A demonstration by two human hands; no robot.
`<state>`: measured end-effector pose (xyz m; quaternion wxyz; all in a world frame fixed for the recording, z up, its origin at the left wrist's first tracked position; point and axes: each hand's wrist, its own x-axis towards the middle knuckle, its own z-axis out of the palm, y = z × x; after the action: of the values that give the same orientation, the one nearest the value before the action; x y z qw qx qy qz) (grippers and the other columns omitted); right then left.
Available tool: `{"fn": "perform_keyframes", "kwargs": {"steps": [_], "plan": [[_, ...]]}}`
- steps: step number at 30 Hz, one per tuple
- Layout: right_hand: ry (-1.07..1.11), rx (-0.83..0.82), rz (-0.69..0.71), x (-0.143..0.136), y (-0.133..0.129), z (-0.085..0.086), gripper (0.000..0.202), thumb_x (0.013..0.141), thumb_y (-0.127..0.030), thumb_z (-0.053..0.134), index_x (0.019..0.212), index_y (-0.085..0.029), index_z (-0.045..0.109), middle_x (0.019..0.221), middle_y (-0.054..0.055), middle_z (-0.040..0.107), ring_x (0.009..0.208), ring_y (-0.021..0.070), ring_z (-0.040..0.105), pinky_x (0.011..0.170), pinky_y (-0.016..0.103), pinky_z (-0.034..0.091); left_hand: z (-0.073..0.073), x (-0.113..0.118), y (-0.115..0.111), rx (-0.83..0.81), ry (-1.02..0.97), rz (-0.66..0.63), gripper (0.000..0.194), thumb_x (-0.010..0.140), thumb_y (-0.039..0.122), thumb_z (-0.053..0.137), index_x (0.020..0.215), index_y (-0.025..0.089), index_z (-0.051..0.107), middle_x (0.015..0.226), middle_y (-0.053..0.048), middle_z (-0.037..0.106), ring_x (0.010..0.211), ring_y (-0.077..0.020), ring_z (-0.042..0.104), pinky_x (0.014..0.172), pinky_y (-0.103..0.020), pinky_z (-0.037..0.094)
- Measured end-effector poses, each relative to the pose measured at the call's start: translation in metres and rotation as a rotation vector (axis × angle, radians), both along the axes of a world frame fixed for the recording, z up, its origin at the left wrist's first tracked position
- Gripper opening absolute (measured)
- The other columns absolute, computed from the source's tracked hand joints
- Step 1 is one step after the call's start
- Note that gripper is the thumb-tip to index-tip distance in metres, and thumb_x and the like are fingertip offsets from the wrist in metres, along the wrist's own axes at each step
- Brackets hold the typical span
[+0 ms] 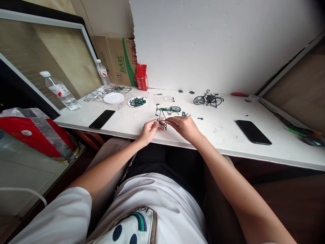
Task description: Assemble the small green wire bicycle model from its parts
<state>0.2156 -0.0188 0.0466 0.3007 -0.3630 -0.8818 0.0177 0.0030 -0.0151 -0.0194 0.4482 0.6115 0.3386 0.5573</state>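
Both hands meet at the tabletop [142, 130] edge: left hand [149, 130] and right hand [184, 126] each pinch shut on a small green bicycle frame [166, 113]. Its long axis runs left-right, rear wheel just beyond the right fingertips; finished black bicycle [208, 99] stands farther right.

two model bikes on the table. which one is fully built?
The black model bicycle standing far back near the wall, both wheels on. The green model bicycle between the left hand and right hand is partial.
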Motion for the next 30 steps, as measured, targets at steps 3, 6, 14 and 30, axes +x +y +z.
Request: {"fn": "perform_keyframes", "kwargs": {"steps": [3,6,14,30], "plan": [[-0.022,0.013,-0.008,-0.003,-0.001,0.000,0.039,0.112,-0.044,0.044,0.107,-0.022,0.077,0.094,0.009,0.080,0.080,0.0221,0.072,0.072,0.030,0.045,0.000,0.000,0.000,0.006,-0.002,0.005,0.075,0.093,0.071,0.063,0.129,0.007,0.073,0.087,-0.013,0.079,0.080,-0.0210,0.073,0.078,-0.032,0.055],[-0.034,0.018,-0.019,-0.005,-0.001,-0.002,0.040,0.112,-0.043,0.044,0.104,-0.021,0.076,0.091,0.009,0.079,0.077,0.0215,0.070,0.071,0.030,0.043,0.000,-0.001,0.001,0.021,0.002,0.004,0.072,0.092,0.071,0.064,0.127,0.008,0.074,0.092,-0.014,0.080,0.081,-0.0212,0.074,0.079,-0.032,0.055],[0.060,-0.013,0.037,-0.005,0.003,-0.007,0.035,0.111,-0.037,0.046,0.099,-0.019,0.074,0.083,0.007,0.076,0.070,0.0183,0.067,0.068,0.028,0.044,-0.002,-0.003,0.003,0.034,0.019,-0.002,0.073,0.093,0.070,0.064,0.128,0.008,0.074,0.089,-0.013,0.080,0.080,-0.0211,0.072,0.078,-0.032,0.055],[0.323,-0.172,0.055,-0.015,0.000,-0.011,0.043,0.107,-0.053,0.053,0.094,-0.020,0.076,0.068,0.003,0.075,0.056,0.0162,0.068,0.062,0.026,0.051,-0.010,-0.005,0.006,0.096,0.048,0.035,0.064,0.099,0.064,0.058,0.132,0.011,0.072,0.098,-0.013,0.080,0.083,-0.0211,0.073,0.080,-0.033,0.056]]}}
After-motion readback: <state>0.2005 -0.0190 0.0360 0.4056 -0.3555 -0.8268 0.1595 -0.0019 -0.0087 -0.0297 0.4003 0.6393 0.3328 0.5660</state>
